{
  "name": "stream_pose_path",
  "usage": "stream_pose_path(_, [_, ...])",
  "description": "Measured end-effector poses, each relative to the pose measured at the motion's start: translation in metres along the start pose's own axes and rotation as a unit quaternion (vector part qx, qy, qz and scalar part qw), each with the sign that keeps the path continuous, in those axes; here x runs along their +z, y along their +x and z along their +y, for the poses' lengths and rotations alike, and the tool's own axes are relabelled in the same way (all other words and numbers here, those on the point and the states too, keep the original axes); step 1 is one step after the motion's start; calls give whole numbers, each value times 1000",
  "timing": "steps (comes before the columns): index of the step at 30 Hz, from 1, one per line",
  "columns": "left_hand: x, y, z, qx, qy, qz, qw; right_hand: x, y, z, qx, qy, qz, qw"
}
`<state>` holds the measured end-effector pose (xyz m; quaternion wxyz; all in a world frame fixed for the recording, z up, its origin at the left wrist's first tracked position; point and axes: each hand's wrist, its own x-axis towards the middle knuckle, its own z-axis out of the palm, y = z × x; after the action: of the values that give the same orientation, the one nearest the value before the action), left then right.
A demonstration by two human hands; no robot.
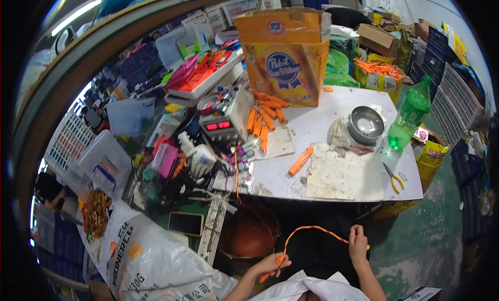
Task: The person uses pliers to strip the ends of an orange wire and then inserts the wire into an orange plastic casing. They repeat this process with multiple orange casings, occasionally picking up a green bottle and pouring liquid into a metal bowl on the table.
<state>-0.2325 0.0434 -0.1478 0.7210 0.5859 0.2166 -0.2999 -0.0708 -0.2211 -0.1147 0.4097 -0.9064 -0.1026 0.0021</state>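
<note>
A yellow-and-red twisted cord (312, 227) arches between my hands above my lap. My left hand (274, 263) is closed on one end of it, and an orange plastic piece (265, 276) pokes out below those fingers. The other end runs into my right hand (358, 241), a closed fist; a small yellow tip (368, 247) shows at its side, too little to name. On the white table ahead lies a single orange plastic piece (301, 161), with a pile of similar pieces (266, 112) farther back.
A cardboard box (283, 62) stands at the back. To the right are a metal bowl (366, 125) on a rag, a green bottle (410, 114) and yellow-handled pliers (393, 178). A power supply (221, 127), a phone (186, 223) and a white sack (156, 259) are left.
</note>
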Motion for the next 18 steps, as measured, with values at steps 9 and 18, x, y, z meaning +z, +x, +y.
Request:
stream_pose_path(9, [18, -29, -8, -103, -3, 42, 994, -129, -24, 14, 194, 201, -446, 851])
stream_pose_path(18, [11, 51, -27, 56, 85, 222, 970, -143, -28, 150, 227, -29, -238, 944])
